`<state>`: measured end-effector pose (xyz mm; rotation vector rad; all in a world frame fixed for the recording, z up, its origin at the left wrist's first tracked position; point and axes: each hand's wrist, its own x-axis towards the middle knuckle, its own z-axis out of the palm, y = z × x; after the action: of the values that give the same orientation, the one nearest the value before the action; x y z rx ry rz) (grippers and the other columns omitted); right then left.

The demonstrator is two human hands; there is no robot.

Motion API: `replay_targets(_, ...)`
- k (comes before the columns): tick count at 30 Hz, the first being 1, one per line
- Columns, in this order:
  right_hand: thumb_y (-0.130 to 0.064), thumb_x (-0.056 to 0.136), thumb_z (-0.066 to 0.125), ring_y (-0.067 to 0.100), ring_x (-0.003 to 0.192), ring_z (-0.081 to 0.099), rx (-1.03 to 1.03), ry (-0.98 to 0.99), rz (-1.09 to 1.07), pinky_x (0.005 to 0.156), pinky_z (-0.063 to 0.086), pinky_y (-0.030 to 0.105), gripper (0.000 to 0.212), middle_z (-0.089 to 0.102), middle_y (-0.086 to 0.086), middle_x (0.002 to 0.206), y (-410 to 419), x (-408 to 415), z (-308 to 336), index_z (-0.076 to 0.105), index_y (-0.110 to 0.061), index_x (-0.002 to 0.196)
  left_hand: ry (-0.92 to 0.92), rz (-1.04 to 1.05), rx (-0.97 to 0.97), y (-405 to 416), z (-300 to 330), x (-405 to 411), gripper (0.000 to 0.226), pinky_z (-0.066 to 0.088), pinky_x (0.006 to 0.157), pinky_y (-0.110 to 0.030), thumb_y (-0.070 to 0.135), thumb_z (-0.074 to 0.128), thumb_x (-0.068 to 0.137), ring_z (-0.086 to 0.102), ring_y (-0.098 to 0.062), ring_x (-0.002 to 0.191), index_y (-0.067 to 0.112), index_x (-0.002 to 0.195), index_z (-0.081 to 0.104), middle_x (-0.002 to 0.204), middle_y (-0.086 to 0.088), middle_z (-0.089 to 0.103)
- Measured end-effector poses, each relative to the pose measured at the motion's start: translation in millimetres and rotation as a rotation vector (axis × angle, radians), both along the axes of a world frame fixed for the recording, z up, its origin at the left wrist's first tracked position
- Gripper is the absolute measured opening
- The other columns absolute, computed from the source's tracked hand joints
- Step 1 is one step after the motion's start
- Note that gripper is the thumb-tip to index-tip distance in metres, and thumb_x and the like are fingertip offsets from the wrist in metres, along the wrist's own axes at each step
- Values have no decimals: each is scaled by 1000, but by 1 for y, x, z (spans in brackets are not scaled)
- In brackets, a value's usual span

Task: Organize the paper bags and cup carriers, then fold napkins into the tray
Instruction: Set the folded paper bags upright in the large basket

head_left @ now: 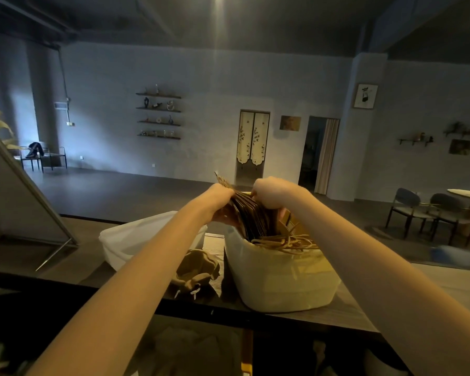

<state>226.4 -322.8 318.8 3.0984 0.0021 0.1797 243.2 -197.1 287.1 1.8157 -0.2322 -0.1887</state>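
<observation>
Gripping a stack of brown paper bags (251, 213) from both sides: left hand (219, 199) curls round the left edge, right hand (269, 192) round the top right. Stack stands on edge in the right white bin (280, 280), fanned and leaning left, long axis running up and away, handles (288, 244) spilling toward the near rim. Flat, dark, creased bags. Both hands equally close. Second bin (125, 240) sits left, crumpled brown paper (196, 270) between them.
</observation>
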Motion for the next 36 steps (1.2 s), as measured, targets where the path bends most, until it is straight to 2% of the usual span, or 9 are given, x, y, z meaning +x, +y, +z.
replay_targets(6, -17, 98, 43, 24, 95, 63, 34, -115, 33, 87, 53, 36, 31, 63, 13, 108, -13, 9, -3, 58, -4, 122, 17, 34, 15, 1, -5, 8, 26, 57, 72, -35, 23, 36, 101, 66, -28, 85, 5, 106, 54, 96, -16, 64)
replay_targets(11, -22, 99, 40, 23, 91, 63, 125, -185, 88, 86, 54, 36, 33, 65, 11, 100, -11, 6, -5, 62, -5, 116, 122, 8, -39, -2, -1, 7, 24, 54, 65, -32, 18, 35, 101, 63, -24, 74, 6, 94, 54, 83, -13, 62)
replay_targets(15, -30, 102, 35, 22, 88, 61, 464, 109, 67, 82, 53, 34, 39, 61, 8, 89, -6, -1, -9, 58, -1, 115, 137, -27, 16, -4, 1, 10, 33, 57, 58, -31, 30, 37, 100, 67, -26, 77, 5, 113, 53, 90, -15, 65)
replay_targets(17, -40, 102, 28, 23, 93, 59, 611, 193, 40, 74, 54, 34, 46, 59, 7, 100, -12, -11, -7, 53, -6, 121, 99, -55, 46, -4, 0, 12, 41, 58, 53, -29, 40, 38, 98, 68, -25, 75, 5, 116, 51, 93, -14, 65)
replay_targets(21, -38, 102, 29, 15, 81, 62, 774, 55, 21, 64, 52, 24, 47, 61, 4, 99, -44, -20, -1, 59, -7, 119, -104, 36, 136, -7, -8, 18, 46, 59, 60, -32, 42, 48, 94, 68, -25, 80, 4, 119, 49, 102, -14, 64)
replay_targets(25, -25, 99, 43, 14, 82, 61, 668, -2, 13, 63, 50, 19, 31, 64, 4, 94, -73, -25, -10, 63, -6, 113, -464, 204, 296, -11, -4, 18, 38, 53, 86, -39, 31, 56, 91, 57, -20, 97, 12, 123, 44, 110, -5, 53)
replay_targets(29, -22, 95, 52, 17, 97, 58, 465, 61, 47, 79, 49, 22, 28, 63, 8, 111, -84, -29, -35, 64, -8, 116, -714, 46, 369, -26, 5, 7, 22, 49, 90, -37, 30, 53, 92, 56, -17, 101, 18, 109, 61, 111, -4, 59)
replay_targets(32, -26, 94, 55, 17, 99, 57, 394, 175, 38, 89, 49, 26, 30, 63, 7, 113, -83, -26, -47, 64, -10, 118, -685, -168, 520, -35, 5, -1, 20, 48, 79, -27, 33, 50, 94, 56, -14, 94, 21, 97, 66, 100, 1, 61)
replay_targets(36, -18, 90, 62, 20, 100, 59, 303, 152, -27, 89, 52, 29, 28, 63, 10, 108, -85, -18, -52, 63, -8, 115, -598, -230, 588, -32, 6, -3, 27, 51, 81, -31, 32, 46, 96, 60, -17, 90, 23, 80, 66, 89, 0, 61)
